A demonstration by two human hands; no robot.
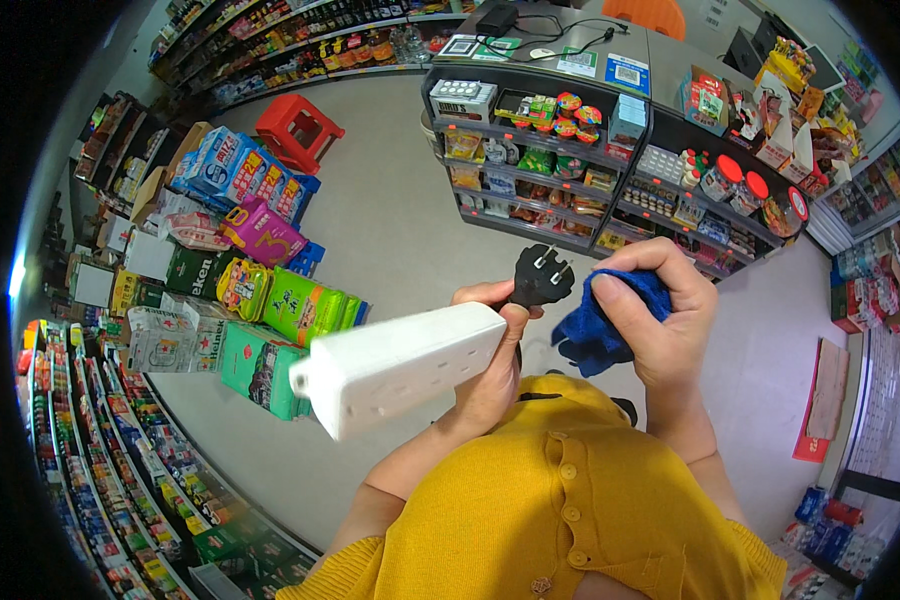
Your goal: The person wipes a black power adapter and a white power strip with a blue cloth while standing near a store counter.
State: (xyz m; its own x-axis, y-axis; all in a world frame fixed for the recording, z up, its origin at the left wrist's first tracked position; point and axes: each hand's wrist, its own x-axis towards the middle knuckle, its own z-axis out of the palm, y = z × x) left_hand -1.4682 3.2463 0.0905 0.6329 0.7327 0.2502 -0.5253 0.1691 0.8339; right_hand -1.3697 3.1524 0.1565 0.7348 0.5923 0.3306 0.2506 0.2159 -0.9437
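Note:
My left hand (495, 375) grips a white power strip (412, 360) together with its black three-pin plug (541, 276). The strip tilts down to the left, with socket slots on its near side. From the thumb and fingers the plug sticks up, its metal pins pointing up and right. My right hand (664, 322) pinches a crumpled dark blue cloth (619, 315) between thumb and fingers, just right of the plug. A narrow gap separates cloth and plug. Most of the cord is hidden behind my left hand.
Ahead stands a counter (667, 67) with snack shelves, and a black adapter (497, 20) with cables on top. Stacked packaged goods (300, 304) and a red plastic stool (298, 131) are on the floor at left. Store shelves (112, 465) curve along the lower left.

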